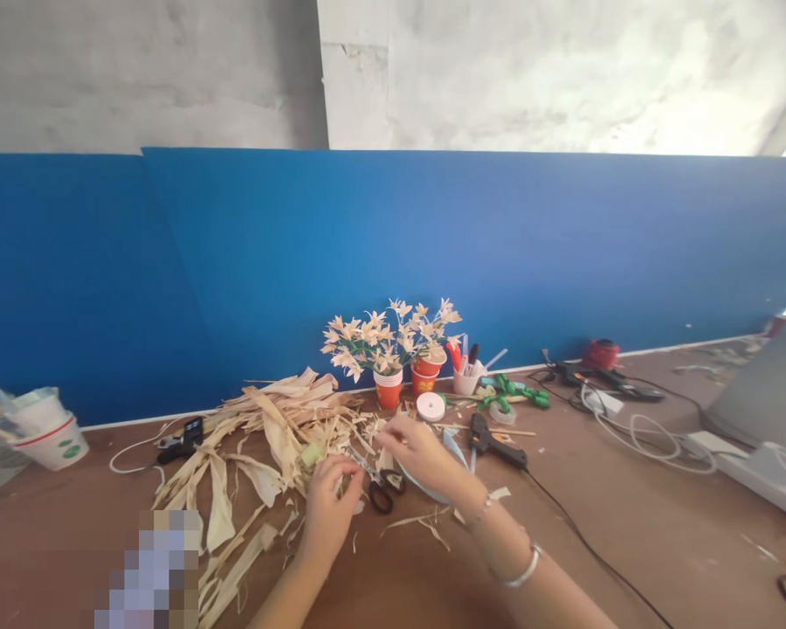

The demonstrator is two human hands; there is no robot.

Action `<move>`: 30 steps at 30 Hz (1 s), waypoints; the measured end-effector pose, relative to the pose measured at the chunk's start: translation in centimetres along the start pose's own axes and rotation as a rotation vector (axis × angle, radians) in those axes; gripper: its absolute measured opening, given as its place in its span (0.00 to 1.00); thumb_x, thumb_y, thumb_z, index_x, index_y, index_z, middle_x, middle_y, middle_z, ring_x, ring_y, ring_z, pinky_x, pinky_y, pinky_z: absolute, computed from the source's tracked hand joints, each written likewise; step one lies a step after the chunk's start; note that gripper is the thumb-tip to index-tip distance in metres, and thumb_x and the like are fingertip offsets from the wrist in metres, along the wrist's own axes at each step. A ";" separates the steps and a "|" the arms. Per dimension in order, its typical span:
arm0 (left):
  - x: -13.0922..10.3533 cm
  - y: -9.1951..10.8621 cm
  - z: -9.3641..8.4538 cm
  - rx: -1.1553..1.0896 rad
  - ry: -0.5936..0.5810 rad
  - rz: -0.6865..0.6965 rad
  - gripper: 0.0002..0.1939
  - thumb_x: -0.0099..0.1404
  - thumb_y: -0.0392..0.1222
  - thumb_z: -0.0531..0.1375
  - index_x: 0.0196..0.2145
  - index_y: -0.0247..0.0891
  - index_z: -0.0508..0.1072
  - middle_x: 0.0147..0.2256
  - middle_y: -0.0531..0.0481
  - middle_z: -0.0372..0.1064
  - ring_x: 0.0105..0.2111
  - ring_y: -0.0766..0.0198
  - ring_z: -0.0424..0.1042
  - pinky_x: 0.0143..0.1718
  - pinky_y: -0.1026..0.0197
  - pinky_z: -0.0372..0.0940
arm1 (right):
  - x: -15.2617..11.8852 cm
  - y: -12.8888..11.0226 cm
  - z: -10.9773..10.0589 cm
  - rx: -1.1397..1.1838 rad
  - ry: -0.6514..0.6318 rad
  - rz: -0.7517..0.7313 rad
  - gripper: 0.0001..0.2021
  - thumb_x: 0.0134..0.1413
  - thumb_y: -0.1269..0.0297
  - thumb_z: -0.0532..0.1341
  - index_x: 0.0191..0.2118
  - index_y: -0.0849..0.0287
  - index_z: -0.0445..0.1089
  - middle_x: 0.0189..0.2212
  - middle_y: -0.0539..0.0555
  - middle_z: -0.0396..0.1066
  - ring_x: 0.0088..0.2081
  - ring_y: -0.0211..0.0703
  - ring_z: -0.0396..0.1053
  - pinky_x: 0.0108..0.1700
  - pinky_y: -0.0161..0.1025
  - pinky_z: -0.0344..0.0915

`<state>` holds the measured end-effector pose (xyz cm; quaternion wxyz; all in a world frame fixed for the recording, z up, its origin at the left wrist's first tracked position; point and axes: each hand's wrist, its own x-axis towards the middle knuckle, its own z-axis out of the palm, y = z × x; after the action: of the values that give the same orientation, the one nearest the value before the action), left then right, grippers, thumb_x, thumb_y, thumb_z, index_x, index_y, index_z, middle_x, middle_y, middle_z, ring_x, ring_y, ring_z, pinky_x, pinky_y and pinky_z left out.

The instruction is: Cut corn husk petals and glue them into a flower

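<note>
My left hand is raised over the table with thumb and fingers curled together; whatever is between them is too small to make out. To its right, my right hand reaches in over pale scraps, its fingertips pinched, and I cannot make out what they hold. Black-handled scissors lie between the two hands. Dried corn husks are heaped to the left and behind my left hand. A small light green roll rests on the husks. Just right of my right hand lies a black glue gun.
Pale husk flowers stand in red paper cups by the blue partition. A white tape roll and green ribbon lie nearby. Cables and a power strip are right; a white paper cup stands left.
</note>
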<state>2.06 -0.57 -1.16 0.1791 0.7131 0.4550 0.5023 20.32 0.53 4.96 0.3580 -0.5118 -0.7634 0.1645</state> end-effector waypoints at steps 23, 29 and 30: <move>0.1 -1.2 0.1 -0.116 0.032 -0.118 0.12 0.58 0.48 0.57 0.26 0.38 0.73 0.30 0.46 0.72 0.34 0.56 0.71 0.41 0.55 0.65 | -6.0 12.8 -7.9 -0.735 -0.055 0.700 0.20 0.48 0.74 0.54 0.50 0.61 0.60 0.43 0.63 0.63 0.44 0.53 0.66 0.41 0.43 0.58; 0.2 -0.6 0.1 -0.179 -0.006 -0.101 0.12 0.58 0.48 0.57 0.24 0.38 0.72 0.30 0.46 0.71 0.36 0.57 0.70 0.42 0.54 0.64 | -4.6 10.6 -6.1 -0.090 0.424 0.403 0.11 0.47 0.64 0.55 0.38 0.60 0.63 0.31 0.55 0.67 0.33 0.46 0.66 0.36 0.39 0.61; 0.2 -0.5 0.2 -0.193 -0.015 -0.099 0.12 0.58 0.48 0.57 0.24 0.38 0.72 0.31 0.46 0.71 0.36 0.57 0.70 0.42 0.54 0.64 | -4.2 9.5 -5.2 0.058 0.477 0.344 0.10 0.46 0.62 0.56 0.37 0.60 0.63 0.30 0.54 0.67 0.32 0.45 0.66 0.35 0.40 0.61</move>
<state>2.00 -0.11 -1.46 0.2749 0.6728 0.4378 0.5292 31.29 0.17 1.11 0.5088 -0.6474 -0.5548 0.1194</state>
